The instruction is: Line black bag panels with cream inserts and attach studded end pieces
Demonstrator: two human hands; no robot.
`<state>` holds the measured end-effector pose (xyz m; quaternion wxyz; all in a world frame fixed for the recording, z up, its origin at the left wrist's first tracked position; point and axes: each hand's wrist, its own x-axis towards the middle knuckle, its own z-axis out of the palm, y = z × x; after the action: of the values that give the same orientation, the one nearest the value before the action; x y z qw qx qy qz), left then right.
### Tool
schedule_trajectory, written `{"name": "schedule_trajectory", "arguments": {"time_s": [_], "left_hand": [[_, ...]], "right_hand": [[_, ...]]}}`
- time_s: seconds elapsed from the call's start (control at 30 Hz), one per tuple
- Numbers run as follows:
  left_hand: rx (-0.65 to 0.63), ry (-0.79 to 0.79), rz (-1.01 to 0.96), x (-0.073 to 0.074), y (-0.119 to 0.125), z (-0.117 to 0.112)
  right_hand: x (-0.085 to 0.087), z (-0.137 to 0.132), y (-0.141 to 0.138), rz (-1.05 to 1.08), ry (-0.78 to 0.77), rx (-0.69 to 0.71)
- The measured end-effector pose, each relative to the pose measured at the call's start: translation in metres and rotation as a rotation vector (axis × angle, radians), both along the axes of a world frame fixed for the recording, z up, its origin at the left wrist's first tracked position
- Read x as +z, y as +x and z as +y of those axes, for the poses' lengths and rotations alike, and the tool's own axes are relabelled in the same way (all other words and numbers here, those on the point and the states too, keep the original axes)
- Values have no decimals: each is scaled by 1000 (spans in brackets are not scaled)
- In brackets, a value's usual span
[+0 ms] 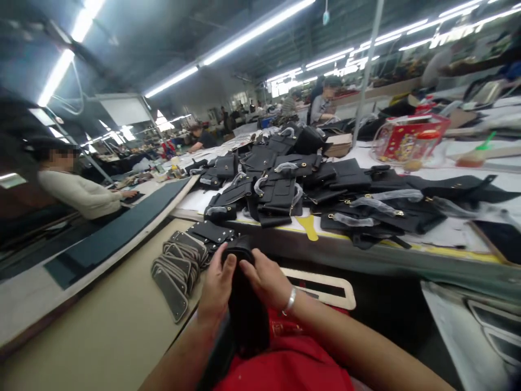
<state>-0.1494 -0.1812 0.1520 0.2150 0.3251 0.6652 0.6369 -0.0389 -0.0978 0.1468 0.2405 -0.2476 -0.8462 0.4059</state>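
Observation:
Between my two hands is a black leather bag piece (248, 309), its curved top edge turned toward me and its lower part hanging over my lap. My left hand (217, 282) grips its left side, thumb on the near face. On the opposite side, my right hand (266, 277), with a silver bracelet at the wrist, has its thumb and fingers closed on the rim. Just left of my hands lies a fanned stack of grey-brown panels (173, 290) with metal studs at their corners. Black studded panels (209, 232) lie behind that stack.
Black bags (277, 184) with wrapped handles are heaped on the long white table ahead. A cream frame (348, 293) lies right of my hands. A red patterned bag (411, 138) and a phone (500, 239) are farther right. A co-worker (77, 187) sits at left beside a dark green board (118, 233).

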Motion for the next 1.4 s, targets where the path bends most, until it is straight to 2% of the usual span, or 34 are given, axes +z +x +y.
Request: {"name": "schedule_trajectory", "arguments": {"time_s": [0.07, 0.13, 0.23, 0.33, 0.4, 0.57, 0.7, 0.87, 0.97, 1.07, 1.2, 1.3, 1.4], "left_hand": [[-93, -10, 36, 0, 18, 9], [-134, -32, 99, 1, 30, 16], [-214, -46, 176, 6, 38, 28], [-281, -75, 264, 14, 41, 40], [-293, -99, 327, 18, 43, 45], [-292, -115, 394, 19, 47, 54], [-336, -128, 451, 21, 43, 59], [-358, -180, 828, 38, 33, 61], [-428, -194, 935, 46, 28, 62], [-504, -182, 918, 46, 23, 64], [-563, -168, 773, 35, 16, 67], [-600, -183, 586, 19, 11, 68], [-590, -188, 485, 4, 8, 68]], "right_hand": [[-1, 10, 25, 35, 22, -24], [-4, 19, 46, 104, 15, -21], [-14, 31, 63, 238, -129, -27], [-24, 44, 68, 344, -349, -40], [-28, 50, 69, 396, -414, -42], [-24, 59, 71, 451, -414, -99], [-18, 66, 72, 446, -442, -76], [-9, 72, 72, 383, -428, -61], [-5, 73, 72, 333, -425, -48], [-5, 73, 71, 293, -441, -44], [-13, 73, 69, 243, -434, -42], [-21, 70, 70, 219, -332, -38], [-29, 67, 74, 199, -170, -28]]}}
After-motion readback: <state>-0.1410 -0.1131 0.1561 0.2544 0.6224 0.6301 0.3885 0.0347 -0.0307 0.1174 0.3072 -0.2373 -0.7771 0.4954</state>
